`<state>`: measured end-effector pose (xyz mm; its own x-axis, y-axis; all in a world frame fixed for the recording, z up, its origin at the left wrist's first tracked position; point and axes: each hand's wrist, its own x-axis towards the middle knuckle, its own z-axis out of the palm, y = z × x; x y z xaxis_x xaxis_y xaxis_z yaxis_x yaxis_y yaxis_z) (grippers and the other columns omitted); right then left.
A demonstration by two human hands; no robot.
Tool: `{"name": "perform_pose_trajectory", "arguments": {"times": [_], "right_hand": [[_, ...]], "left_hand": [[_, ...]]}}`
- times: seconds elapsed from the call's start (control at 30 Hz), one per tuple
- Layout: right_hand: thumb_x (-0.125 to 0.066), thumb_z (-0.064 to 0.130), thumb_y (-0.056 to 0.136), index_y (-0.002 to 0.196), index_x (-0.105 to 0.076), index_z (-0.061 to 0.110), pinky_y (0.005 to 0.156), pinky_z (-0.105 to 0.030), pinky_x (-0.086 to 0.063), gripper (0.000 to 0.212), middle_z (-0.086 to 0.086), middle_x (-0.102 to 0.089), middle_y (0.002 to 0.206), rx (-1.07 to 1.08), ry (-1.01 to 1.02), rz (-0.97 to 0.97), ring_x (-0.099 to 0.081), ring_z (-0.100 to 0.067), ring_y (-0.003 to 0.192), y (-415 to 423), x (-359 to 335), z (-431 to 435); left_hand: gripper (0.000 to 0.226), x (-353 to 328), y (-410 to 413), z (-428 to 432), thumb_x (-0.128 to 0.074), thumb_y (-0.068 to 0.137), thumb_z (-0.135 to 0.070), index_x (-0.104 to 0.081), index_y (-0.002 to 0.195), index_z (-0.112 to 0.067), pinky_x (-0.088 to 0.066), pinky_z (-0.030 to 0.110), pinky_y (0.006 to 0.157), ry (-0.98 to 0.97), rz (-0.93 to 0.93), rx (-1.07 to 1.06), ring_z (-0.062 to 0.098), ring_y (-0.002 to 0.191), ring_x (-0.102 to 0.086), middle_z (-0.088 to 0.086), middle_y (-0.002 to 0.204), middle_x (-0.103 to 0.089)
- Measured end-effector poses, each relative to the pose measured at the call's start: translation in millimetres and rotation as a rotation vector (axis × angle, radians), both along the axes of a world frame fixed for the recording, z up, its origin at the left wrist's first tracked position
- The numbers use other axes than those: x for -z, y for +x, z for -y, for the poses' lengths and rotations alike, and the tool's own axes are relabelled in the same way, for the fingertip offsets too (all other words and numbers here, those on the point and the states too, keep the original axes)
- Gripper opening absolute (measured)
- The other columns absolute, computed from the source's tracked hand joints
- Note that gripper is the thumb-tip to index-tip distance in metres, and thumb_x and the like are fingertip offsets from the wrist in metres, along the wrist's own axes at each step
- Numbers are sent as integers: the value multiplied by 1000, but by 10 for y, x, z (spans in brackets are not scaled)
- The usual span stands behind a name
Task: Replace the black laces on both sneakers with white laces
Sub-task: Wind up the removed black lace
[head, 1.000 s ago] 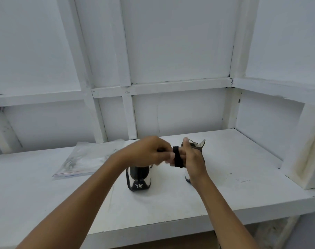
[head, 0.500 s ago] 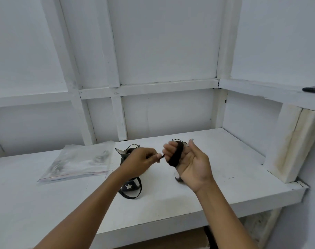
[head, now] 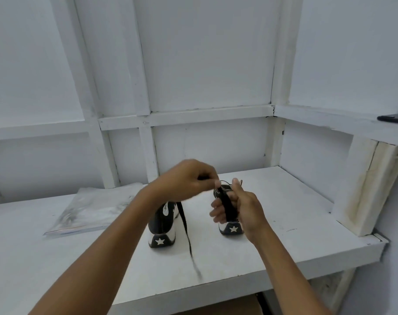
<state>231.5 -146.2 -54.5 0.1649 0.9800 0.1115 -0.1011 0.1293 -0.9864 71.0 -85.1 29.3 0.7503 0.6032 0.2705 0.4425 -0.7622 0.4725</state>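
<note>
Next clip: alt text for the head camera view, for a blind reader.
Two hands hold a black lace above a white table: the left hand pinches it, and it is looped round the fingers of the right hand, a loose tail hanging down. Below stand two black-and-white sneakers, heels toward the camera, a clear plastic bag to their left.

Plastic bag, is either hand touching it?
No, the plastic bag lies apart while the left hand and right hand hold the black lace.
</note>
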Motion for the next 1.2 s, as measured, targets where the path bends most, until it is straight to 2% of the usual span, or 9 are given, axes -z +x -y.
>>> {"name": "perform_pose_trajectory", "arguments": {"times": [0.1,0.23,0.33,0.43,0.53,0.63,0.8,0.93,1.2], "right_hand": [[-32,51,101,67,-67,-1,47,-28,-43,71,-18,-61,60,-88,-21,-130,-56,-26,48,31,-85,33],[-33,45,102,74,-62,-3,42,-22,-41,63,-11,-60,55,-138,31,-454,-55,-19,45,90,-163,27],[-33,41,103,82,-73,-5,57,-29,-56,64,-19,-70,79,-203,127,-687,-69,-28,67,96,-169,-2],[-34,37,102,113,-67,-9,88,-39,-58,58,-25,-67,117,-203,200,-772,-69,-34,104,97,-145,-77],[-31,39,103,133,-52,-5,101,-35,-50,58,-20,-61,131,-108,208,-636,-63,-27,118,97,-106,-161],[-30,40,104,123,-59,2,102,-33,-48,51,-14,-64,128,-8,149,-390,-64,-22,116,52,-44,-167],[-30,40,105,99,-70,-5,66,-28,-55,60,-23,-73,87,11,45,10,-69,-30,76,-85,-25,-23],[-42,37,103,81,-68,-2,56,-31,-49,52,-19,-63,66,-48,49,29,-58,-29,59,-159,-48,59],[-49,40,90,61,-54,8,46,-24,-35,43,-3,-35,46,-188,61,-203,-38,-18,42,-153,-99,181]], "left_hand": [[15,-50,-2,-158,-65,95,-27,-73,86,-18,-32,18,50,-3,173,-69,5,47,-37,-15,49,-46],[19,234,91,-322,-59,99,-27,-67,82,-25,-32,20,50,42,197,-182,4,46,-37,-12,52,-47],[29,538,183,-335,-50,102,-28,-57,74,-27,-39,31,60,5,137,-195,14,57,-44,2,65,-55],[29,744,249,-219,-43,105,-26,-63,84,-21,-40,27,65,-43,-27,-176,12,65,-50,-2,73,-60],[28,778,255,-82,-42,105,-22,-67,105,-11,-35,10,60,-89,-195,-57,-3,61,-50,-3,81,-66],[24,582,176,15,-50,103,-24,-67,100,-8,-35,9,59,-92,-237,53,-7,60,-50,-5,78,-66],[15,146,-17,-1,-59,97,-24,-70,90,-18,-40,18,60,-41,-181,30,0,59,-51,-12,67,-62],[10,-50,-124,-58,-67,94,-24,-73,87,-19,-34,10,53,-33,-56,6,-1,52,-49,-10,65,-64],[30,306,-46,-139,-73,88,-34,-68,78,-6,-32,22,50,-201,353,-120,10,52,-40,-7,55,-48]]}}
